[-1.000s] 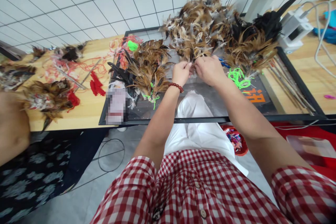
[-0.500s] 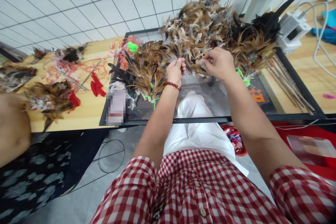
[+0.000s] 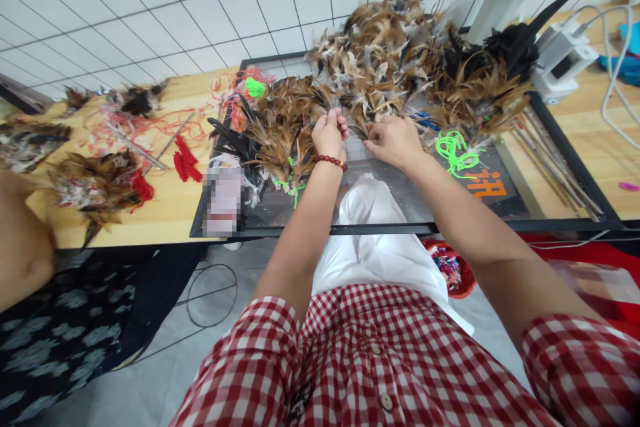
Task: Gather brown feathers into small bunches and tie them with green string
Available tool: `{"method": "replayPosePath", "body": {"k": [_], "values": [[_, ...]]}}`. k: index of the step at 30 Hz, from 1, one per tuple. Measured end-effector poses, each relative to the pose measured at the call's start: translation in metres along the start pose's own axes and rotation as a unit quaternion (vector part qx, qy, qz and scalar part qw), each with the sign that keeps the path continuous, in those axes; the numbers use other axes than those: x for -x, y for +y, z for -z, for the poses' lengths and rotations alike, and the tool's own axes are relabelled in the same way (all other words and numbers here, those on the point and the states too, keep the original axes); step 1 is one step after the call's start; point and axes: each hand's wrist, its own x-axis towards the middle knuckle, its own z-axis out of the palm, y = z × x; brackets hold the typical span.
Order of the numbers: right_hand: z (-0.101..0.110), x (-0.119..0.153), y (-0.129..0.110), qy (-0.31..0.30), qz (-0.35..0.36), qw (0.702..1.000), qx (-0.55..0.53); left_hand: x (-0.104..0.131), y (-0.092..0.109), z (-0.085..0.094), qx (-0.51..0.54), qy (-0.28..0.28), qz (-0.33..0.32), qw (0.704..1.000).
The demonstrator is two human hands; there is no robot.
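Note:
My left hand is closed, thumb pressed over curled fingers, with tips of brown feathers rising just above the thumb. It sits at the right side of a bunch of brown feathers tied with green cord. To its right, my right hand is closed, fingers bent and pinched at the front edge of a big heap of loose brown and white feathers. Whatever lies between those fingertips is too small to make out. A tangle of bright green cord lies right of my right hand.
A black-framed glass board carries the feathers, with thin sticks along its right side. Further right stands a white charger with a cable. Leftward are red yarn, feather bunches and another person's arm.
My right hand has moved left and slightly down along the heap's front edge, uncovering more green cord and something blue. My left hand has hardly moved.

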Motion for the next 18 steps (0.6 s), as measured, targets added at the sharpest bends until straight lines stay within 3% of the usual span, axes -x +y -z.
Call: {"method": "replayPosePath", "body": {"k": [4, 9, 14, 18], "values": [[-0.006, -0.003, 0.004, 0.002, 0.006, 1.000, -0.027, -0.004, -0.003, 0.002, -0.052, -0.003, -0.026, 0.998], [-0.014, -0.010, 0.019, 0.115, -0.052, 0.985, -0.121, 0.000, -0.007, 0.000, -0.076, -0.034, -0.034, 0.996], [-0.009, -0.013, 0.022, 0.174, -0.086, 0.957, -0.216, 0.013, -0.009, -0.005, -0.077, -0.079, 0.003, 0.994], [-0.008, -0.011, 0.016, 0.203, -0.053, 0.937, -0.278, 0.020, -0.012, -0.008, -0.072, -0.130, 0.048, 0.988]]}}
